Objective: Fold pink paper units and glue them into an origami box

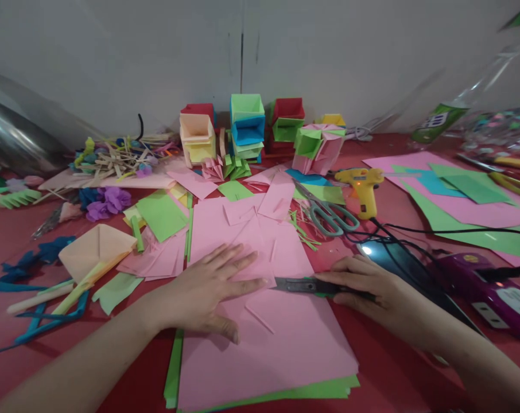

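My left hand (219,287) lies flat with spread fingers on a stack of pink paper (277,350). Green sheets (320,389) stick out from under that stack. In my right hand (369,284) is a dark utility knife (297,285), its blade pointing left over the pink paper. The blade tip reaches close to my left index finger and a fold or cut edge in the sheet. Thin pink strips (260,319) and smaller pink pieces (279,195) rest on top of the stack.
Grey-handled scissors (329,215) and a yellow glue gun (365,186) lie behind my right hand. A phone (410,275), cables and a purple power strip (492,292) are at right. Folded paper boxes (247,129) stand by the wall. Paper flowers (109,202) and scraps lie left.
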Motion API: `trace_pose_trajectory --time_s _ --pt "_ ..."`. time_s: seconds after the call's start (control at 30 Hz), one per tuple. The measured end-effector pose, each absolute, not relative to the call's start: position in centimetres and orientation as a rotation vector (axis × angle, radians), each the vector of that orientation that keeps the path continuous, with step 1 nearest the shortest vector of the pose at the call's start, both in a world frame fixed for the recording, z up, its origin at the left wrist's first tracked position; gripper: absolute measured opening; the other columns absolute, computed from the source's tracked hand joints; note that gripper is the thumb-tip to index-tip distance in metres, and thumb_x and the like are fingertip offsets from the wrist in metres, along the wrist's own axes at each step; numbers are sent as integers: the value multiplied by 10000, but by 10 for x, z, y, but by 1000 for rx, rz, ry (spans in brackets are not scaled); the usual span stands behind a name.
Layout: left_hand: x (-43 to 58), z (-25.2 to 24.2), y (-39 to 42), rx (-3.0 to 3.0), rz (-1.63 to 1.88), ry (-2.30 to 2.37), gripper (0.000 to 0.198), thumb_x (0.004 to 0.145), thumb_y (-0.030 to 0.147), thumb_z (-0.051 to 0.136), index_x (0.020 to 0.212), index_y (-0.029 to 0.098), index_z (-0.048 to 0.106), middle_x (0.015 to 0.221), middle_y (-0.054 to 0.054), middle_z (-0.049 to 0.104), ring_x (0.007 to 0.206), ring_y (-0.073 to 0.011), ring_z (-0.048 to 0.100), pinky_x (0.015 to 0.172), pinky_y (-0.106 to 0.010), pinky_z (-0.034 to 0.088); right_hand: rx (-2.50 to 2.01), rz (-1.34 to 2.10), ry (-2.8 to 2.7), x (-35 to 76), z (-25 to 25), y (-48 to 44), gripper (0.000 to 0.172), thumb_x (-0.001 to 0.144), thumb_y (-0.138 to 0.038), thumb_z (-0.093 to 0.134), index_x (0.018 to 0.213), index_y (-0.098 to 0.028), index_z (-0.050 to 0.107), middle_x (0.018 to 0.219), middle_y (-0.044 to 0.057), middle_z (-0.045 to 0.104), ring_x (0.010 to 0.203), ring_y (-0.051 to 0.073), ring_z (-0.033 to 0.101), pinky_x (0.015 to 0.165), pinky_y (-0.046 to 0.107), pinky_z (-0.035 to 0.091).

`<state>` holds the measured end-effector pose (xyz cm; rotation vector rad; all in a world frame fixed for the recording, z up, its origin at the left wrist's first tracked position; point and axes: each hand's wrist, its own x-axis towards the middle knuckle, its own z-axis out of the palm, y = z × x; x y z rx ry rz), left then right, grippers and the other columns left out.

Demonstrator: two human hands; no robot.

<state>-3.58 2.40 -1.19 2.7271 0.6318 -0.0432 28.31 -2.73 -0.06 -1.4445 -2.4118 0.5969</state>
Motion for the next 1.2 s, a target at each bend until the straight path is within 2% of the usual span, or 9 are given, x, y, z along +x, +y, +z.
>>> trace_pose_trajectory --time_s 0.37,0.77,0.87,0.93,0.97,1.07,1.2 --pt "-34 -12 24 2723 -23 624 841 692 739 395 1407 359 169 1513 -28 0 1373 -328 8 1096 -512 38 -1457 620 -2377 267 3 -38 309 879 -271 484 1167 -321 586 979 35 595 902 172 574 774 309 499" --pt "-35 -16 23 2734 29 599 835 702 722 422 1407 374 141 1510 -7 -18 1373 -322 -1 1100 -506 29 -1524 560 -2330 266 -3 -50 302 874 -320 500 1165 -332 580 965 33 593 895 177 575 763 306 503" --pt "-38 -10 26 2681 67 601 707 841 604 348 1426 304 88 1509 -2 70 1383 -235 48 1122 -439 58 -1532 542 -2317 268 -4 -52 316 871 -335 503 1179 -333 573 987 37 596 915 184 575 771 309 505" --pt "-42 -6 32 2657 132 666 533 944 412 249 1430 266 86 1499 15 153 1377 -141 114 1132 -368 91 -1534 540 -2313 268 -4 -53 333 870 -346 502 1197 -327 563 991 42 600 917 187 577 768 306 508" --pt "-44 -5 36 2667 165 716 478 958 334 232 1423 271 136 1491 30 184 1373 -120 132 1133 -360 96 -1536 541 -2314 268 -4 -52 337 870 -349 501 1201 -324 563 990 43 602 916 188 578 768 306 509" --pt "-47 -7 46 2748 91 746 410 947 255 283 1347 301 355 1465 58 257 1377 -146 112 1126 -409 111 -1543 536 -2320 268 -2 -49 329 872 -345 497 1191 -323 572 977 46 601 905 193 579 766 318 508" --pt "-43 -14 49 2782 -29 692 435 930 256 334 1364 283 331 1475 45 220 1381 -181 68 1126 -422 101 -1537 546 -2323 266 1 -45 320 876 -335 494 1185 -317 576 970 55 588 908 204 567 773 346 501"
